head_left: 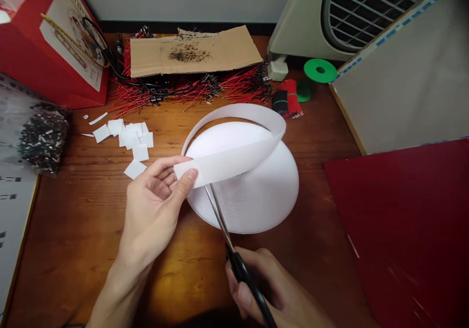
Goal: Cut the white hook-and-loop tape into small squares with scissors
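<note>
The strip (pixel 227 164) is white, thin, flat and smooth. It is in the middle of the scene, over a big white roll (pixel 256 206) that lies on the brown wooden table (pixel 315 259). The strip makes a wide loop on the far side of the roll, bends round on the right, and comes back to the left with a straight end.

The left hand (pixel 156 206) reaches in from the near left. Its thumb and pointing finger pinch the strip close to that end, thumb in front, and the other fingers curl in.

The right hand (pixel 269 281) comes from the near right. Its fingers are wrapped on the black handles of the scissors (pixel 219 215). The shiny blades point far and a little left, with their tips at the strip's near edge. I cannot tell if the blades go around it.

Small white squares (pixel 129 136) lie to the left of the roll.
</note>
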`<state>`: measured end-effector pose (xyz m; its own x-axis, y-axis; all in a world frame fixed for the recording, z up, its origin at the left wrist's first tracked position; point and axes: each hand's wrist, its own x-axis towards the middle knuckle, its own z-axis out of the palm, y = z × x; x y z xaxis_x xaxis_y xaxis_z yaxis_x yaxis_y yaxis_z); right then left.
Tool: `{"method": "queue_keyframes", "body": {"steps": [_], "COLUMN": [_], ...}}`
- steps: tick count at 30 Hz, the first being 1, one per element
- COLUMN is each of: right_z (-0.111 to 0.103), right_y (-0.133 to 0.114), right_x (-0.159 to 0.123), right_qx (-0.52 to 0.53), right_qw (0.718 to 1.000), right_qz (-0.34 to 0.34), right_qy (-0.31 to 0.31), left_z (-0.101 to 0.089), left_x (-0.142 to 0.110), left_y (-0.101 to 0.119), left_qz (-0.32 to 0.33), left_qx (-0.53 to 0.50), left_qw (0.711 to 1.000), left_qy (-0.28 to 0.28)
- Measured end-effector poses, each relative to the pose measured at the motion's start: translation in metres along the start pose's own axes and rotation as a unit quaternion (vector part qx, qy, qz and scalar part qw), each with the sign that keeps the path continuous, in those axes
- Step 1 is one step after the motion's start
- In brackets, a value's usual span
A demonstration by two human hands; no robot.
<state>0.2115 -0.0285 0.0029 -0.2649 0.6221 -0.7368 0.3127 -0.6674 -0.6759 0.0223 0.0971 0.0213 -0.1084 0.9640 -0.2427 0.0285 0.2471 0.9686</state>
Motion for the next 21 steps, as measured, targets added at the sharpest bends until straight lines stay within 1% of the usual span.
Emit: {"method": "queue_keyframes", "body": {"steps": [3,5,7,10,14,17,21], "right_z": [0.006,0.009,0.012,0.015,0.016,0.016,0.014], "right_y": [0.002,0.002,-0.001,-0.009,-0.015,-0.012,-0.005], "right_x": [0.008,0.010,0.011,0.011,0.012,0.014,0.017], "right_qx": [0.036,0.054,0.066,0.079,0.083,0.076,0.056], "right_qw": [0.997,0.995,0.993,0.992,0.992,0.993,0.991], "right_qz": [-0.054,-0.075,-0.078,-0.072,-0.077,-0.078,-0.103], "right_qy": [0.030,0.043,0.050,0.061,0.055,0.053,0.059], "left_z": [0.003,0.006,0.008,0.010,0.008,0.005,0.002], "left_x": [-0.003,-0.005,-0.008,-0.010,-0.007,-0.004,-0.002], "left_y": [0.002,0.001,0.000,-0.004,-0.002,0.003,0.004], "left_qz": [-0.011,-0.016,-0.022,-0.026,-0.032,-0.028,-0.034], "left_qx": [-0.023,-0.031,-0.034,-0.030,0.018,0.065,0.078], "left_qw": [0.999,0.998,0.997,0.997,0.997,0.994,0.993], "left_qy": [-0.031,-0.055,-0.068,-0.073,-0.072,-0.078,-0.087]}}
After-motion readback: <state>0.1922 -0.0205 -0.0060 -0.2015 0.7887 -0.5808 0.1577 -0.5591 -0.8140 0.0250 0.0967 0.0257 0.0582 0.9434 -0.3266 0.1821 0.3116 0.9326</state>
